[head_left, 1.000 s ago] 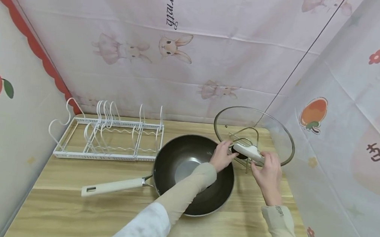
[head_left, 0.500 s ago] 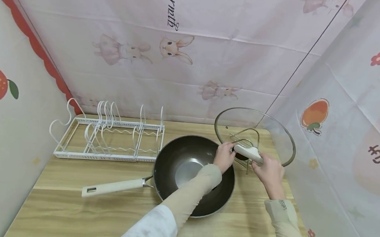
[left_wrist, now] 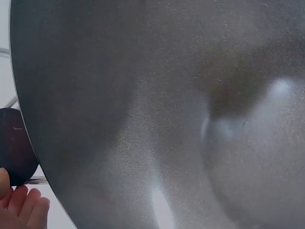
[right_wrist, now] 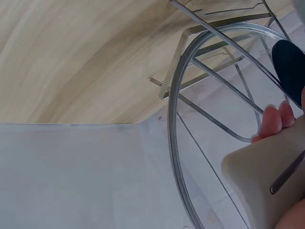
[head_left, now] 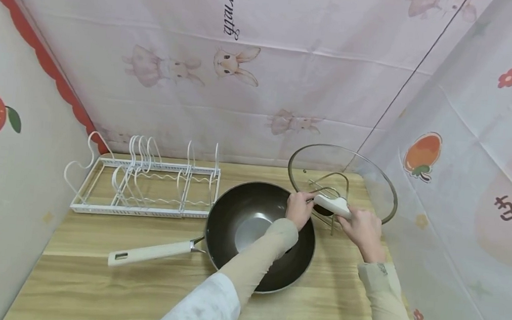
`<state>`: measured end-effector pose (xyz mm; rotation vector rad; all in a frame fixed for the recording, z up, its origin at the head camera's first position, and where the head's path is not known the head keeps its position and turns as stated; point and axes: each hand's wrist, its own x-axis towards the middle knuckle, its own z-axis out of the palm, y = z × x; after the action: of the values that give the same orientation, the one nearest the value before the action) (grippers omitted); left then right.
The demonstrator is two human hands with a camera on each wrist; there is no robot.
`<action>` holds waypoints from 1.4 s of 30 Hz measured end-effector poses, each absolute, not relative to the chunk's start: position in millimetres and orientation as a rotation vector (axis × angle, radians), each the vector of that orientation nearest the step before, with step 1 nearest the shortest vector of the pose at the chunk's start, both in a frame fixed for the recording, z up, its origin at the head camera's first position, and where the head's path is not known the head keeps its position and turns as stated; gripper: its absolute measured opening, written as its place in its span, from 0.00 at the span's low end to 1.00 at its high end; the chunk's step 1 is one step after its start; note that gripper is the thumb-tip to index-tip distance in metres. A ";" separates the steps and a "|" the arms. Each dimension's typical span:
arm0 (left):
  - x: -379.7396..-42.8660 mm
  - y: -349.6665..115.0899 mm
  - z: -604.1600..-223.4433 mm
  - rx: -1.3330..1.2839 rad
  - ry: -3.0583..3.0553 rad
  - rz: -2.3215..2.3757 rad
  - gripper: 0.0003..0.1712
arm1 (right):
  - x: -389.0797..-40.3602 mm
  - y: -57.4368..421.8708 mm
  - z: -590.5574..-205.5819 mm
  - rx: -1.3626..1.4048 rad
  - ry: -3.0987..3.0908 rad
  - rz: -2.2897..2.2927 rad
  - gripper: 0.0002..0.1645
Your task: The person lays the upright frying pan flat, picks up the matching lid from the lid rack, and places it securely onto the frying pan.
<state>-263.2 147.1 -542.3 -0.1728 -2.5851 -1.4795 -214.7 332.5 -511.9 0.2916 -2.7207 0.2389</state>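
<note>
A round glass lid (head_left: pixel 372 190) with a metal rim leans upright in a gold wire rack (head_left: pixel 332 228). My right hand (head_left: pixel 364 230) grips its white handle (head_left: pixel 332 205), which also shows in the right wrist view. My left hand (head_left: pixel 299 209) pinches at the handle's other end, by the dark handle base (left_wrist: pixel 16 143); in the left wrist view thumb and fingertips (left_wrist: pixel 29 206) meet its lower edge. A dark wok (head_left: pixel 243 204) stands beneath my left forearm, its long white handle (head_left: pixel 152 252) pointing left.
A white wire rack (head_left: pixel 132 212) with upright loops stands at the back left of the wooden table (head_left: pixel 134 302). Printed cloth walls (head_left: pixel 261 94) enclose the back and both sides, and the lid is close to the right one.
My right hand has shifted its hold along the lid's handle, and my left fingers have drawn in at its left end. The lid, wok and racks stay in place.
</note>
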 end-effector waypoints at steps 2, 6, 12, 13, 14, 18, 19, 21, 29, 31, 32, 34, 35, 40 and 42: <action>-263.3 147.9 -541.1 -0.152 -2.587 -1.485 0.13 | -214.0 332.7 -514.2 0.292 -2.688 0.227 0.19; -261.9 150.5 -539.3 -0.133 -2.579 -1.493 0.12 | -212.7 333.2 -517.4 0.279 -2.640 0.210 0.20; -261.6 151.7 -538.9 -0.095 -2.550 -1.482 0.08 | -213.2 331.5 -520.5 0.291 -2.603 0.200 0.21; -261.4 151.4 -538.8 -0.092 -2.549 -1.476 0.07 | -213.1 331.0 -520.7 0.294 -2.594 0.195 0.21; -261.3 151.2 -538.7 -0.095 -2.547 -1.473 0.07 | -213.2 330.5 -520.6 0.296 -2.585 0.192 0.21; -260.9 151.5 -538.3 -0.118 -2.557 -1.457 0.07 | -214.4 329.7 -518.3 0.298 -2.532 0.179 0.23; -260.9 151.7 -538.0 -0.130 -2.563 -1.449 0.08 | -214.7 329.4 -517.4 0.299 -2.520 0.179 0.23; -261.1 152.4 -537.5 -0.147 -2.582 -1.423 0.08 | -215.2 328.9 -515.1 0.300 -2.499 0.194 0.23; -263.0 152.0 -535.7 -0.158 -2.624 -1.375 0.10 | -215.7 324.4 -502.9 0.250 -2.511 0.232 0.23; -263.2 151.6 -535.3 -0.163 -2.622 -1.380 0.10 | -214.7 322.2 -497.3 0.229 -2.513 0.231 0.22; -263.1 151.4 -535.1 -0.166 -2.623 -1.382 0.10 | -213.9 321.1 -494.3 0.222 -2.509 0.235 0.22; -263.2 150.9 -534.5 -0.172 -2.628 -1.375 0.10 | -212.0 318.9 -488.2 0.217 -2.492 0.239 0.22; -263.2 150.6 -534.3 -0.176 -2.628 -1.375 0.10 | -210.8 317.7 -485.0 0.217 -2.478 0.240 0.23; -263.3 150.2 -534.7 -0.184 -2.620 -1.382 0.08 | -204.7 311.8 -470.9 0.222 -2.420 0.279 0.23; -263.3 150.5 -535.5 -0.184 -2.617 -1.387 0.08 | -202.6 309.9 -465.7 0.212 -2.405 0.300 0.23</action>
<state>-263.3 150.5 -535.5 -0.1845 -2.6172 -1.3872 -202.6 309.9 -465.7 0.2116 -2.4047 0.2997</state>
